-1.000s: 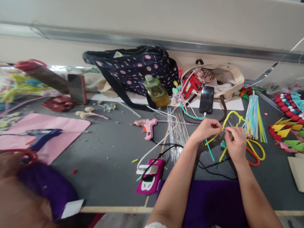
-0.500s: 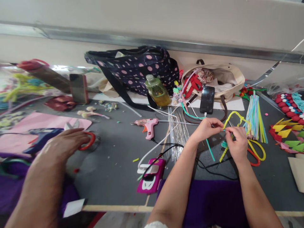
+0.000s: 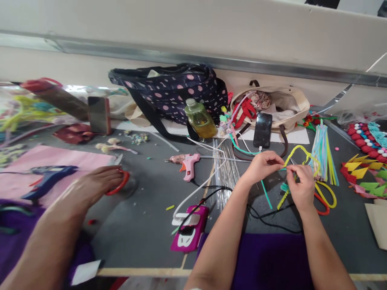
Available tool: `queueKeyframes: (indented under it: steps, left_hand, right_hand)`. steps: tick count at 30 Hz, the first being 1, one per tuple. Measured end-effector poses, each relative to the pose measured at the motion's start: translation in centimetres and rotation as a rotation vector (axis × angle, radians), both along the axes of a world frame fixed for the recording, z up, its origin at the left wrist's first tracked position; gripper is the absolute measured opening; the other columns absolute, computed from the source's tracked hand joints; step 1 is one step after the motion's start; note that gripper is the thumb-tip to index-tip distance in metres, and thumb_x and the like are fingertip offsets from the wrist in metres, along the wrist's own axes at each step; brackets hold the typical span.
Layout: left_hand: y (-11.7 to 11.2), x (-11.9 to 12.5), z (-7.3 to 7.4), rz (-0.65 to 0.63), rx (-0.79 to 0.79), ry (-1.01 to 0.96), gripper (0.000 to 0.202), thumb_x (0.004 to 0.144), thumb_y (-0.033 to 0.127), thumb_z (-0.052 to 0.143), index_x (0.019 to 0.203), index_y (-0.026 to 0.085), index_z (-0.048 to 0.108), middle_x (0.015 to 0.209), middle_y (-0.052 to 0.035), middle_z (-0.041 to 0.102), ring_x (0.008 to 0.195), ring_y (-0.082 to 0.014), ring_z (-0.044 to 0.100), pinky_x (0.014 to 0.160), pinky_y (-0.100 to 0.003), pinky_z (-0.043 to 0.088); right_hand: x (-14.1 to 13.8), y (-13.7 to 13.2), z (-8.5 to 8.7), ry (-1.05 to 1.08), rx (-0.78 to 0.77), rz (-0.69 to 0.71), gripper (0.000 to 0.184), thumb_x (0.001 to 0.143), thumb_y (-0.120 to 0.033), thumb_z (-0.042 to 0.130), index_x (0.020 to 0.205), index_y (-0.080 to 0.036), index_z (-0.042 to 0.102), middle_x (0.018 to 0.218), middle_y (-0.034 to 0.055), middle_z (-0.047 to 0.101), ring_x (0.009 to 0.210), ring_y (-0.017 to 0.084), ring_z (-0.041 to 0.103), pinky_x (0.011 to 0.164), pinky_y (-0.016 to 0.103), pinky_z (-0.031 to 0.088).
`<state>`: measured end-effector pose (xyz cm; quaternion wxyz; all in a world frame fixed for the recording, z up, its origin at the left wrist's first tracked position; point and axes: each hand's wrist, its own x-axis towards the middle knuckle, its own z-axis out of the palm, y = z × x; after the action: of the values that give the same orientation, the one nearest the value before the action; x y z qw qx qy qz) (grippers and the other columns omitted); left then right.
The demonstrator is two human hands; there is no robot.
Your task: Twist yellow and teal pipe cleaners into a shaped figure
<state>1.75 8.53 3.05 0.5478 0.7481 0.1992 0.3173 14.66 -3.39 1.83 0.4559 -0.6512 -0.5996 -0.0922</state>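
Note:
My left hand (image 3: pixel 268 165) and my right hand (image 3: pixel 300 181) meet over the right half of the table, fingertips pinched close together. Between them is a yellow pipe cleaner (image 3: pixel 298 148), bent into an uneven loop that rises above the fingers. A small bit of teal shows at the pinch. Below my right hand hangs a yellow twisted end (image 3: pixel 283 199) with a teal fuzzy tuft (image 3: pixel 284 187). A teal strip (image 3: pixel 266 194) lies beneath my left hand. Partly behind my right wrist are scissors (image 3: pixel 328 195) with orange and yellow handles.
A co-worker's hand (image 3: pixel 102 181) holds red-handled scissors (image 3: pixel 120 183) at left, near a blue glue gun (image 3: pixel 51 179). A pink glue gun (image 3: pixel 189 163), silver wires (image 3: pixel 226 181), a magenta power strip (image 3: pixel 195 231), a phone (image 3: pixel 263 129) and bundled pipe cleaners (image 3: pixel 325 153) surround my arms.
The co-worker's hand has moved slightly right with the red-handled scissors. My hands keep their pinch on the yellow pipe cleaner, almost unmoved. The view has shifted a little.

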Motion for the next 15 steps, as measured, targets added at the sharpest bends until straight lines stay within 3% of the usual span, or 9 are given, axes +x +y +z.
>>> queueKeyframes:
  steps: [15]
  left_hand:
    - [0.01,-0.11,0.15,-0.075,-0.055,-0.064,0.009,0.077,0.022,0.068,0.079,0.013,0.071,0.080,-0.0043,0.062,0.075,-0.0136,0.057,0.069,-0.025,0.043]
  right_hand:
    - [-0.11,-0.23,0.39,0.077,-0.008,0.073,0.011,0.089,-0.018,0.056,0.087,-0.022,0.065,0.081,0.0032,0.067,0.080,0.020,0.057,0.074,0.034,0.046]
